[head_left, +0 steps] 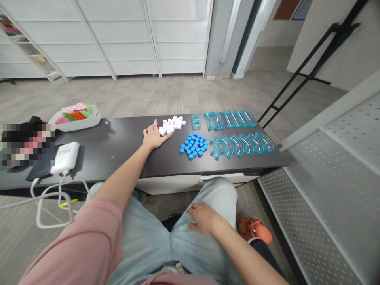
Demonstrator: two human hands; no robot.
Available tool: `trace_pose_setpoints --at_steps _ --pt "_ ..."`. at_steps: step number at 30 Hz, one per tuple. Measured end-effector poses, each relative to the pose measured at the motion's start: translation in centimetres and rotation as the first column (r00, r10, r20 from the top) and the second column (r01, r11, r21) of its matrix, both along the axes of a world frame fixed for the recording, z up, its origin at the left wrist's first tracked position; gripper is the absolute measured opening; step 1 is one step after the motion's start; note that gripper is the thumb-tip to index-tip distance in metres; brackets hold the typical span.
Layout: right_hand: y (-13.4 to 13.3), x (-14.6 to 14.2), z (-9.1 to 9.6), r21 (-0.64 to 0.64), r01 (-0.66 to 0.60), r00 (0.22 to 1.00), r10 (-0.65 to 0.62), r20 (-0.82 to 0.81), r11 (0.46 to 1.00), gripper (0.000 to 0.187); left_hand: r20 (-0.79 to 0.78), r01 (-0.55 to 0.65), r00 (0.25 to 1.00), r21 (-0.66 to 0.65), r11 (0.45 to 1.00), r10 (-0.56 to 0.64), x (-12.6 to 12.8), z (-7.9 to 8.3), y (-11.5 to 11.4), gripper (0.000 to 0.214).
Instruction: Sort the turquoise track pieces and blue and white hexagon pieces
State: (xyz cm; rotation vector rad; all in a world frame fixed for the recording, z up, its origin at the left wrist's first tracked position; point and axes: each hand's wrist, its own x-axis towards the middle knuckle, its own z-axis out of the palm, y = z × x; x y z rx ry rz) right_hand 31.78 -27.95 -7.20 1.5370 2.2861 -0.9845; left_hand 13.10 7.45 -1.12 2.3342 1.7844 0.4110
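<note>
Though masked by coarse pixels at the left edge of the frame, recognisable as a dark bundle (35,120) on the dark tabletop (118,144), also cut off there. Likewise cut off: the pink sleeve (80,237) at lower left and the right forearm (240,247) at the bottom edge. On the floor at lower right, partly hidden by the leg, an orange-red object (263,232), perhaps a bottle.

At centre left, a shallow white tray (75,127), heaped with pink, green and orange items; below it, a white box (65,156) with a cable plugged in.

Near the frame's centre, a cluster of small white pieces (172,124), drawn out towards the upper right. Against its left end, the left hand (152,136), palm down, fingers spread, clasping nothing; impossible to tell whether touching the nearest pieces. At lower centre, on the jeans (219,194), the right hand (203,217), fingers loosely bent and unclenched.

Right of centre, loose blue hexagonal pieces (194,145), a small teal rectangular piece (195,122), straight teal pieces (240,118) with long axes slanting down rightward, and curved teal pieces (242,145) bowed towards the upper right.
</note>
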Motion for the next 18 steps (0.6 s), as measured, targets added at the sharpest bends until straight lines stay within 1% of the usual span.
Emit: trace_pose_setpoints --at_steps 4,6,9,12,14,15,16,17,18 --pt "0.1 0.0 0.0 0.004 0.001 1.000 -0.001 0.000 1.000 0.059 0.115 -0.016 0.993 0.006 1.000 0.015 -0.1 0.1 -0.2 0.130" --pt "0.1 0.1 0.1 0.004 -0.002 1.000 0.002 0.003 1.000 0.058 0.155 -0.036 0.987 0.032 0.999 0.030 -0.1 0.3 -0.5 0.129" --pt "0.2 0.0 0.5 0.008 -0.001 1.000 0.001 0.010 1.000 0.057 0.166 -0.056 0.986 0.125 0.991 0.035 0.1 0.6 -1.0 0.120" --pt "0.1 0.0 1.0 0.020 0.004 1.000 -0.004 0.019 1.000 0.054 0.146 -0.030 0.989 0.221 0.975 -0.002 0.5 1.2 -2.0 0.105" --pt "0.1 0.0 1.3 0.026 0.000 1.000 -0.001 0.026 1.000 0.053 0.163 -0.019 0.986 0.253 0.967 -0.023 0.9 1.7 -3.6 0.099" --pt "0.0 0.0 1.5 0.021 -0.002 1.000 0.002 0.028 1.000 0.054 0.181 -0.016 0.983 0.262 0.965 -0.033 0.9 2.0 -4.8 0.097" --pt "-0.1 0.0 1.7 0.009 -0.003 1.000 0.003 0.028 1.000 0.055 0.199 -0.007 0.979 0.265 0.964 -0.048 0.8 2.3 -6.3 0.095" --pt "-0.1 0.1 2.0 -0.007 0.000 1.000 0.001 0.025 1.000 0.056 0.207 0.030 0.975 0.263 0.964 -0.087 0.5 2.5 -8.2 0.091" --pt "-0.3 0.1 2.2 -0.027 0.005 1.000 -0.005 0.020 1.000 0.056 0.204 0.104 0.966 0.258 0.961 -0.159 -0.1 2.7 -10.5 0.083"
